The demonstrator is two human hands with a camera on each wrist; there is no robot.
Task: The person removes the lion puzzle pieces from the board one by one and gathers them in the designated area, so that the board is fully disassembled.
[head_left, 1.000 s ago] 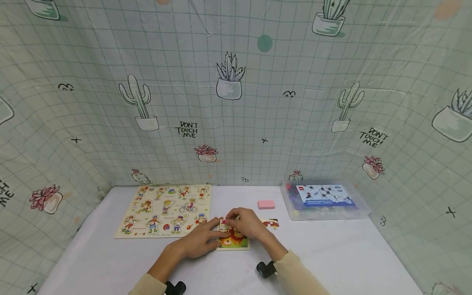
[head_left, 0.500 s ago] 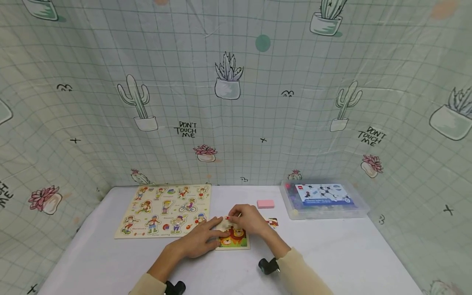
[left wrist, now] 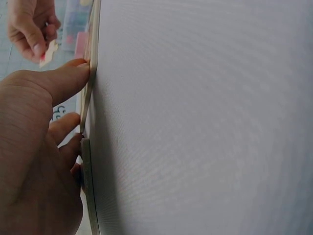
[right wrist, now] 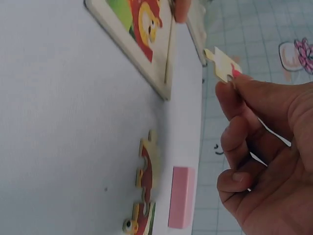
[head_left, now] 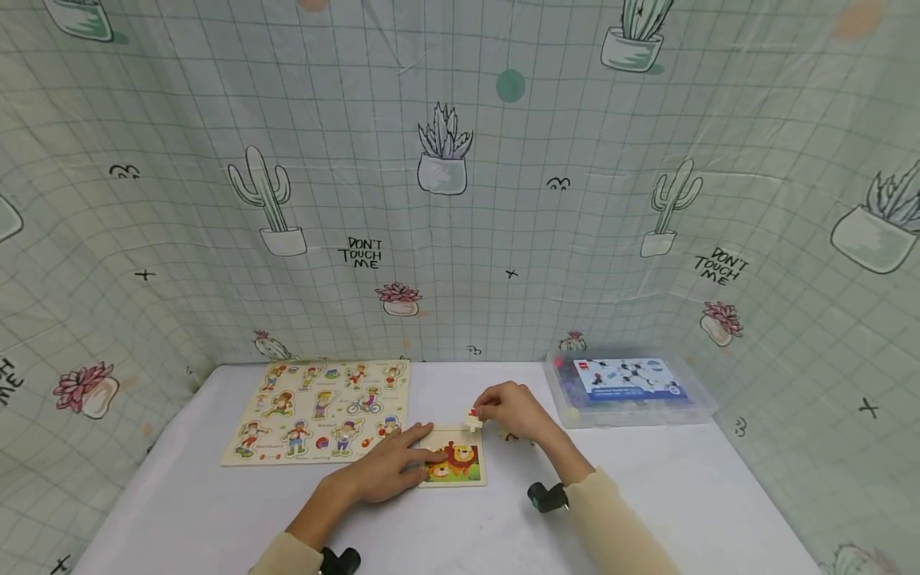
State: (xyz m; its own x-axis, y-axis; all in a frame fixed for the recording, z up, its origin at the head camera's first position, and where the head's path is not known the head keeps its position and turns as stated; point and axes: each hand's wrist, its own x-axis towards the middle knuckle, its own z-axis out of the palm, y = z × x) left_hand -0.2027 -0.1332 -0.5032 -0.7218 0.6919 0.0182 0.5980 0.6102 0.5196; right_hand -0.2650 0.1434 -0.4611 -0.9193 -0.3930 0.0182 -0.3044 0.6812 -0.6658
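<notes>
A small framed jigsaw puzzle (right wrist: 131, 59) lies on the table, a lion picture filling its lower part and bare wood its upper part. My left hand (head_left: 384, 469) rests on its left side with fingers extended; in the left wrist view the thumb (left wrist: 73, 81) lies along the frame's edge. Above the puzzle's upper right corner, my right hand (head_left: 516, 411) pinches a pale puzzle piece (right wrist: 224, 64) with a red patch between thumb and forefinger. Loose puzzle pieces (right wrist: 147, 171) lie on the table below the right hand, mostly covered by it in the head view.
A large wooden board (head_left: 309, 411) with figures of children lies at the back left, its corner near my left fingertips. A pink block (right wrist: 181, 197) sits behind the loose pieces. At the back right is a clear plastic box (head_left: 632, 391), against a patterned curtain (head_left: 460, 239).
My right hand has lifted the pale piece off the puzzle's upper left and carried it rightward, past the frame's upper edge. The puzzle's upper part now shows bare. My left hand stays put.
</notes>
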